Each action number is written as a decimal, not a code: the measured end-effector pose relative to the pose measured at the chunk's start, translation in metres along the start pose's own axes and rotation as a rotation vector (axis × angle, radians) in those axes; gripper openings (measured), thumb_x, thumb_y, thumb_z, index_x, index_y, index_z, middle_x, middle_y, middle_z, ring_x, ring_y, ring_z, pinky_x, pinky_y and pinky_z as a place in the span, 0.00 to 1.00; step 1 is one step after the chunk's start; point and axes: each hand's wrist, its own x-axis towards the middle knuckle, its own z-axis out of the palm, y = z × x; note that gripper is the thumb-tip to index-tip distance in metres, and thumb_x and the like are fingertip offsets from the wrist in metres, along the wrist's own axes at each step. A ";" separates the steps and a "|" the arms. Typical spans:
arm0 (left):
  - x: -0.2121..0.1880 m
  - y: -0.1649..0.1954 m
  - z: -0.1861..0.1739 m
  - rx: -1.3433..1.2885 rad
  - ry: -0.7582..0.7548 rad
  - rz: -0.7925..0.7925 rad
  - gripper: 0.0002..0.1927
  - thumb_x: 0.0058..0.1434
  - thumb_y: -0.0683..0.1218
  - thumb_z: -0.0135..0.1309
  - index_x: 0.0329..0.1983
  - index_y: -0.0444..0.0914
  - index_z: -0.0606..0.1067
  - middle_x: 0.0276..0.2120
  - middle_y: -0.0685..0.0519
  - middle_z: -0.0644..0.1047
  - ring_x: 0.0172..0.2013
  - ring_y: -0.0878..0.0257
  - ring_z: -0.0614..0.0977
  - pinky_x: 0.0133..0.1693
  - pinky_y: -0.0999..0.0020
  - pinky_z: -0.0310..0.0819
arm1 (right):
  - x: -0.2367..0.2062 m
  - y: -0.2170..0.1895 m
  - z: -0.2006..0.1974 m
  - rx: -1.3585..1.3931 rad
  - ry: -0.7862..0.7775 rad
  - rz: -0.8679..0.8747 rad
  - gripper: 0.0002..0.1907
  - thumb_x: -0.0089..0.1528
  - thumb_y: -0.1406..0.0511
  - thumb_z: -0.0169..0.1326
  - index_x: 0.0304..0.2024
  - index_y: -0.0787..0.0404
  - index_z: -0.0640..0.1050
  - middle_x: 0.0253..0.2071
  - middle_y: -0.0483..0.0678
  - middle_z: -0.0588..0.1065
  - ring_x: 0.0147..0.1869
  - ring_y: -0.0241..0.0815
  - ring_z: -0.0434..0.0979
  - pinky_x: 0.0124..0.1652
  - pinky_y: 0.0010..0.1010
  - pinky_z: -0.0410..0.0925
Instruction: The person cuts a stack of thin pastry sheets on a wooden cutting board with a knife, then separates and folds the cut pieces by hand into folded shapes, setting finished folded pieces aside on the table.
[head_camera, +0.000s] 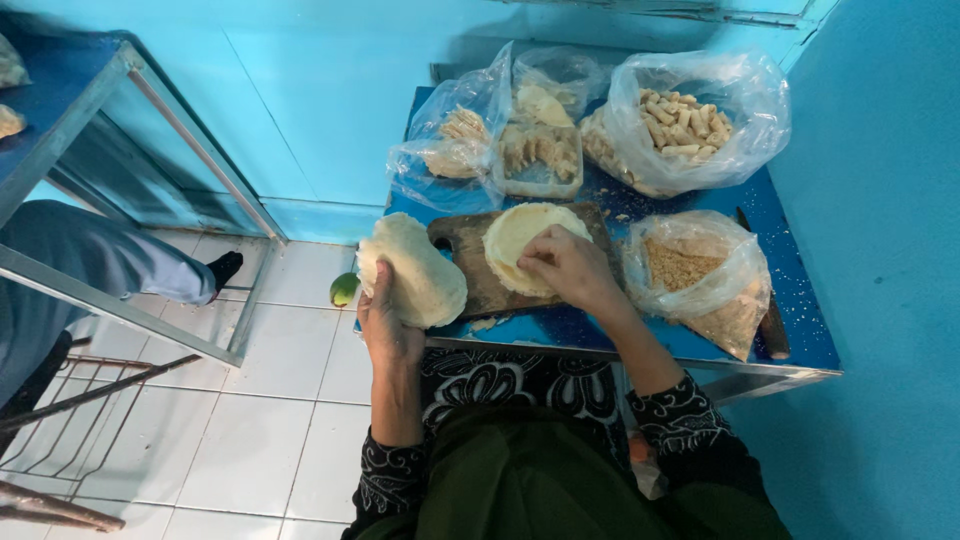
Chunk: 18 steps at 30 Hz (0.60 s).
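**Hands on wrapper sheets at the blue table**

I see the left hand (385, 325) closed around the edge of a stack of pale round wrappers (412, 272), held up off the table's left corner. The right hand (562, 265) rests fingers-down, curled, on a single round wrapper (520, 235) lying on the wooden cutting board (470, 262); grip there I cannot tell. The board sits on the blue table (800, 330). Right of the board: a clear bag of crumbs (700, 275). Behind it: bags of filled rolls (685, 120). A green lime (344, 289) lies just beside the held stack, lower left. At far left, another person's grey trouser leg (90, 255)
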 end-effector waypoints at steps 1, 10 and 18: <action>0.000 0.001 0.000 0.001 0.002 -0.001 0.25 0.67 0.50 0.56 0.62 0.32 0.69 0.53 0.45 0.78 0.50 0.54 0.82 0.51 0.54 0.81 | 0.000 0.000 0.000 -0.008 -0.004 -0.001 0.08 0.59 0.57 0.64 0.36 0.52 0.85 0.41 0.43 0.78 0.44 0.44 0.82 0.44 0.37 0.72; 0.001 0.000 -0.006 0.003 -0.013 0.015 0.24 0.68 0.49 0.55 0.62 0.32 0.69 0.53 0.45 0.78 0.50 0.54 0.82 0.51 0.56 0.81 | -0.007 -0.013 0.000 -0.050 0.037 -0.052 0.09 0.54 0.57 0.67 0.34 0.52 0.85 0.42 0.43 0.78 0.45 0.44 0.82 0.44 0.37 0.71; -0.001 -0.003 -0.005 0.042 0.011 0.001 0.24 0.68 0.50 0.55 0.62 0.31 0.69 0.52 0.44 0.79 0.49 0.54 0.83 0.50 0.55 0.81 | -0.006 -0.011 0.000 -0.013 0.034 -0.028 0.09 0.59 0.57 0.62 0.36 0.53 0.83 0.41 0.42 0.77 0.43 0.41 0.83 0.42 0.36 0.72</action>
